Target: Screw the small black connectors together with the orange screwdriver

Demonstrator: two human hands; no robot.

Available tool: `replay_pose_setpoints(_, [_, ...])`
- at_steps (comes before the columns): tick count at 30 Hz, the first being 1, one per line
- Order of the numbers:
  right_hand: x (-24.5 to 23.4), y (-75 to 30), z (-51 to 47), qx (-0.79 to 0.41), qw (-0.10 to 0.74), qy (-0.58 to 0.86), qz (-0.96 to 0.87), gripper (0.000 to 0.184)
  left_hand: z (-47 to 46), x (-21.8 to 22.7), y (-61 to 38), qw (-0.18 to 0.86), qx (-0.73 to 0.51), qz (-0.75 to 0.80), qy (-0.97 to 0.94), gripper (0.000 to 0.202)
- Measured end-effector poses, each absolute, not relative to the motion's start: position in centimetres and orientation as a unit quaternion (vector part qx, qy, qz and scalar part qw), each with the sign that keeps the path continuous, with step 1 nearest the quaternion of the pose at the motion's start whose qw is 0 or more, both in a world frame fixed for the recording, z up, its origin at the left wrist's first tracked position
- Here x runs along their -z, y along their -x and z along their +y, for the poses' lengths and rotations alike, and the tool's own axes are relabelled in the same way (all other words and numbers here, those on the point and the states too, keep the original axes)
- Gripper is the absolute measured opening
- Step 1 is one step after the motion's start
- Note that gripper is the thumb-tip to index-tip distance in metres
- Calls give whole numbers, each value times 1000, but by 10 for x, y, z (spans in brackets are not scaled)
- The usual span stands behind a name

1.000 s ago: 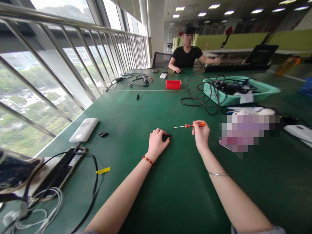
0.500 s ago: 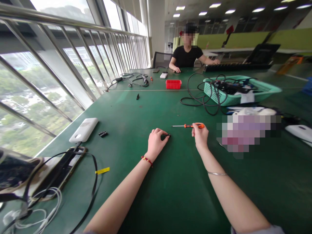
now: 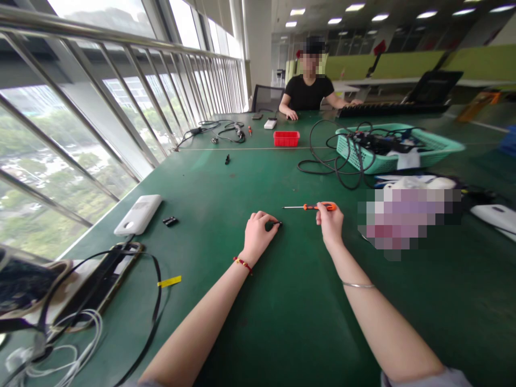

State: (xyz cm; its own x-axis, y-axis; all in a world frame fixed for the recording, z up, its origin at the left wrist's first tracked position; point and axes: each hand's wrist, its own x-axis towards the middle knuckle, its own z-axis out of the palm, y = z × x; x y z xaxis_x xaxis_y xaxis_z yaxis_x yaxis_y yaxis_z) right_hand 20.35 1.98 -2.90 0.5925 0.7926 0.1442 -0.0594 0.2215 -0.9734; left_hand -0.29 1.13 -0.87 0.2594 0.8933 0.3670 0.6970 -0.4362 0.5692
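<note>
My left hand (image 3: 258,235) rests on the green table (image 3: 282,301) with its fingers curled round a small black part (image 3: 274,224), mostly hidden under the fingers. My right hand (image 3: 330,226) grips the orange handle of a small screwdriver (image 3: 310,207). The screwdriver lies level just above the table, and its thin metal tip points left, a little beyond the black part.
A white power bank (image 3: 138,214), a small black piece (image 3: 170,220), a phone (image 3: 102,277), a yellow tag (image 3: 170,281) and cables (image 3: 60,344) lie left. A red tray (image 3: 286,138) and a teal basket (image 3: 403,150) with cables stand farther back. Another person (image 3: 308,88) sits at the far end.
My right hand has lowered the screwdriver slightly and shifted it left. My left hand stays on the black part.
</note>
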Motion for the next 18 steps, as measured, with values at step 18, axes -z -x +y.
replay_pose_setpoints(18, [28, -204, 19, -302, 702, 549, -339, 20, 14, 10, 4, 128, -359, 494, -781, 8])
